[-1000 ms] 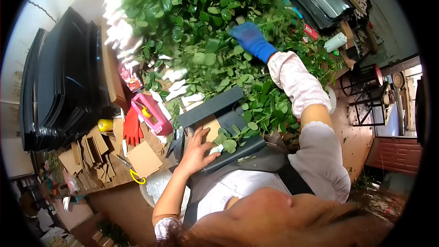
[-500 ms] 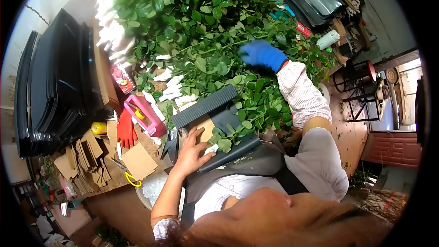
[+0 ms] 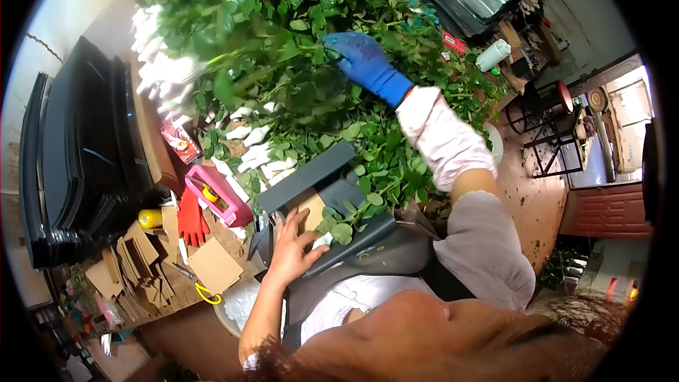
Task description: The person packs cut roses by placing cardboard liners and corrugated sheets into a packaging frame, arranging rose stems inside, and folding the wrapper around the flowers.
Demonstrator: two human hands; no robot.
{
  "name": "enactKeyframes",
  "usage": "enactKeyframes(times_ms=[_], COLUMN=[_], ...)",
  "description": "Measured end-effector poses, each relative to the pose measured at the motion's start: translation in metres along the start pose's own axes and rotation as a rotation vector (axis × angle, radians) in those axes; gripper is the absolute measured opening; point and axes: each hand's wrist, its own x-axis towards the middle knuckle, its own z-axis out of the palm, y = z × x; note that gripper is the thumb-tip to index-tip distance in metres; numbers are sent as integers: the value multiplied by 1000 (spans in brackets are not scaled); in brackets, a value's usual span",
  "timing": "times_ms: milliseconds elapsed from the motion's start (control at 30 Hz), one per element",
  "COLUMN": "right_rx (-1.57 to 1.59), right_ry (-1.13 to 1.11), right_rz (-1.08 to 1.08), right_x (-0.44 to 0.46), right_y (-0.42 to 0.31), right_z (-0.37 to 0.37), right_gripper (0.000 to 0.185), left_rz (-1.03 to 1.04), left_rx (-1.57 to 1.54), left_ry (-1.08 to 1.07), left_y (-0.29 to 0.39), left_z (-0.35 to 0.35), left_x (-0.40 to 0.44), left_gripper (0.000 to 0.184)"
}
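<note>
My left hand (image 3: 286, 251), bare, rests with its fingers apart on a tan cardboard piece (image 3: 309, 206) in a dark, ridged tray (image 3: 308, 177). Its thumb lies by a small white tip (image 3: 322, 240) at the end of a leafy stem (image 3: 343, 230) on the tray. Above the heap of green leafy stems (image 3: 283, 92), my right hand (image 3: 361, 60) in a blue glove has its fingers closed round a leafy stem (image 3: 272, 48). That stem reaches left toward several white-wrapped flower heads (image 3: 166, 71) and is partly blurred.
Left of the tray stand a pink holder (image 3: 216, 194), a red glove (image 3: 189, 218) and yellow-handled scissors (image 3: 205, 293). Cardboard pieces (image 3: 214, 266) lie near the table edge. Black sheets (image 3: 85, 163) are stacked far left. A white-green can (image 3: 493, 55) stands right.
My right hand has moved left and up over the heap, and a leafy stem now shows in its grip. My left hand stays on the cardboard. The view has shifted slightly.
</note>
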Motion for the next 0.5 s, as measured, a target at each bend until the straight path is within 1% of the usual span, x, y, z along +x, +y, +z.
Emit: enactKeyframes(times_ms=[33,67,100,167,267,367,400,467,500], right_rx=[90,2,-92,-204,-375,-545,-518,-260,-138], right_ry=[-135,-124,50,224,-7,27,105,65,55], right_rz=[59,80,-28,-136,-3,-64,-133,-198,-240], right_x=[-6,-15,-21,-27,-62,-66,-69,-85,-87], right_y=[6,12,17,16,53,19,17,8,4], right_z=[-10,-24,-40,-75,-75,-108,-108,-107,-109], right_gripper=[47,50,54,52,52,54,55,55,55], left_rz=[9,0,5,3,7,32,34,31,55], left_rx=[46,42,70,104,80,73,68,56,97], left_ry=[-6,1,-5,6,12,40,49,45,52], left_y=[2,2,1,2,6,2,2,0,0], left_z=[-2,-1,-3,0,-2,1,3,1,1], left_x=[0,-1,-2,-1,0,2,2,-2,-2], left_gripper=[33,34,34,35,35,34,34,33,39])
